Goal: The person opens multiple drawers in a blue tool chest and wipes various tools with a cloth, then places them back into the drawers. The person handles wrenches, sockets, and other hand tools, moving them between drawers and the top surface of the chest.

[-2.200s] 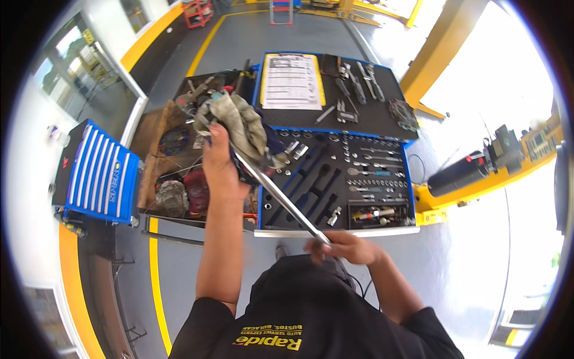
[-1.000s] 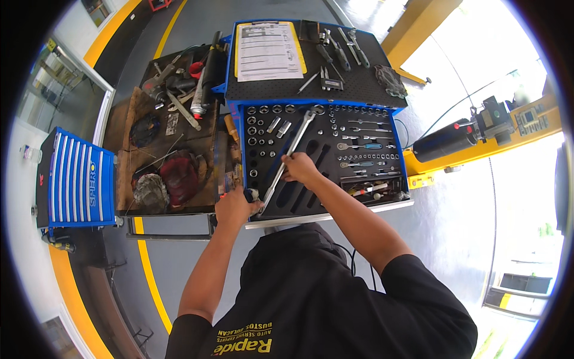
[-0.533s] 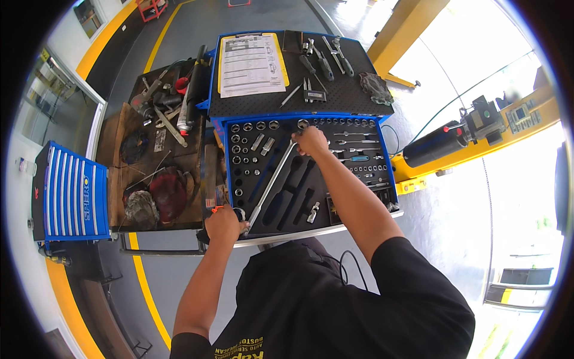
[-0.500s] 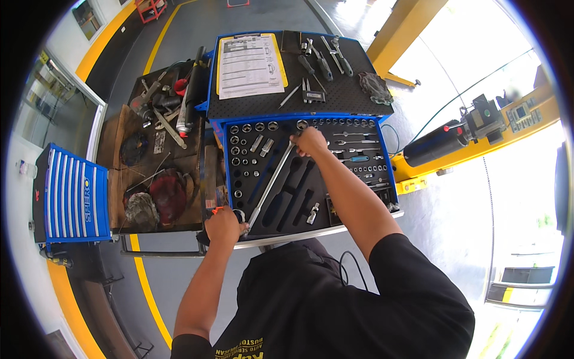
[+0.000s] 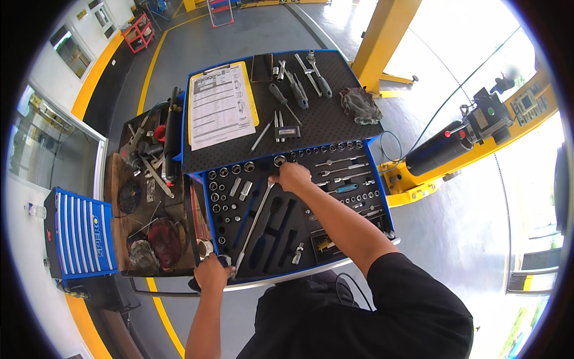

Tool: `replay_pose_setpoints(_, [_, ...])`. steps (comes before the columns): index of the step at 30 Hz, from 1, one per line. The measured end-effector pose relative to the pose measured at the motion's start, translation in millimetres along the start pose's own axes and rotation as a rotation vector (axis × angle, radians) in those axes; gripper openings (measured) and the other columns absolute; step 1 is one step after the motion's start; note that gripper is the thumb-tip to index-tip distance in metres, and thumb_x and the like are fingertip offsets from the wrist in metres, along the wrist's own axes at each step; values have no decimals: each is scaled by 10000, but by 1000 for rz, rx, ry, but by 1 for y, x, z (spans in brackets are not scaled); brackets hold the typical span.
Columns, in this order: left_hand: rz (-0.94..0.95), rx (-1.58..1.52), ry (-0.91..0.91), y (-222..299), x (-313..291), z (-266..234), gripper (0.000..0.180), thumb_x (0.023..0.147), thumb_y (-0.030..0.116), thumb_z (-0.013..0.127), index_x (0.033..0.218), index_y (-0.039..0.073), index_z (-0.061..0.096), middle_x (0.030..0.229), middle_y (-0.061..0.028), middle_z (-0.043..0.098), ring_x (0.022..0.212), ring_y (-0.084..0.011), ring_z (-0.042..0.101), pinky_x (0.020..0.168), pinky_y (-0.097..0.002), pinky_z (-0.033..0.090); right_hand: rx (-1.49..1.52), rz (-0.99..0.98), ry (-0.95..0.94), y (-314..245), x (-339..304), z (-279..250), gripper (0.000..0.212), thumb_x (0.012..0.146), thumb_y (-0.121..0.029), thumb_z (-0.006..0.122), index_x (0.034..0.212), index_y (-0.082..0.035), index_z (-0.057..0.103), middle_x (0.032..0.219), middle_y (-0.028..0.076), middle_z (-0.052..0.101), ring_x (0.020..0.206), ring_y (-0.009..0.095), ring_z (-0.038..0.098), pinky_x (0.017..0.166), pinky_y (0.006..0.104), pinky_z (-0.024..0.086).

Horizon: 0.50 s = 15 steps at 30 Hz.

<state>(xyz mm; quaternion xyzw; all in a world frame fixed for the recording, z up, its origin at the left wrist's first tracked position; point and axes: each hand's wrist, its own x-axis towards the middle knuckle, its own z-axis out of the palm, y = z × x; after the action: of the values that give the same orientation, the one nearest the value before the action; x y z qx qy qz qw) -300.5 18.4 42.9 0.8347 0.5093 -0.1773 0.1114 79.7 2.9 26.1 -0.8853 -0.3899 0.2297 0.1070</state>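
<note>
A long chrome bar (image 5: pixel 255 226), like a breaker bar, lies slantwise over the black foam insert (image 5: pixel 287 222) of an open blue tool drawer. My right hand (image 5: pixel 293 177) is closed, with thumb and fingers pinching the bar's far end. Just beyond it sits a large chrome socket (image 5: pixel 280 160). At the drawer's near left corner my left hand (image 5: pixel 213 274) is curled, its thumb beside the bar's near end. What its fingers grip is hidden. To the right of the bar the foam has dark, tool-shaped recesses. A chrome universal joint (image 5: pixel 298 253) rests near the front edge.
On the cabinet top lie a yellow clipboard (image 5: pixel 254 113) with a paper form, screwdrivers (image 5: pixel 284 102), ratchets (image 5: pixel 319 73) and a grey glove (image 5: pixel 360 105). Left stands a wooden bench (image 5: pixel 139 224) with used tools and rags. A yellow lift arm (image 5: pixel 412 190) stands right.
The view has tilted and shifted, so the cabinet appears lower and further left. My right hand stays at the bar's far end, my left by the drawer corner.
</note>
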Motion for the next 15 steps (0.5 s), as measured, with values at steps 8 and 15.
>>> replay_pose_setpoints(8, [-73,-37,146,14,7,-6,595,659,442,960,958,34,647,967,-178,742,955,-410,724,837,-498,556,666,-287,-263,57,49,-137,329,999,-284,693,975,32,783,746,109,764,607,162,710,626,329,568])
replay_pose_setpoints(15, [-136,-35,187,19,3,-2,629,679,461,942,1096,74,672,1074,-126,743,1009,-361,719,864,-511,530,38,-43,599,90,184,-199,291,921,-243,687,1181,-126,745,1195,154,745,1153,365,696,975,485,557])
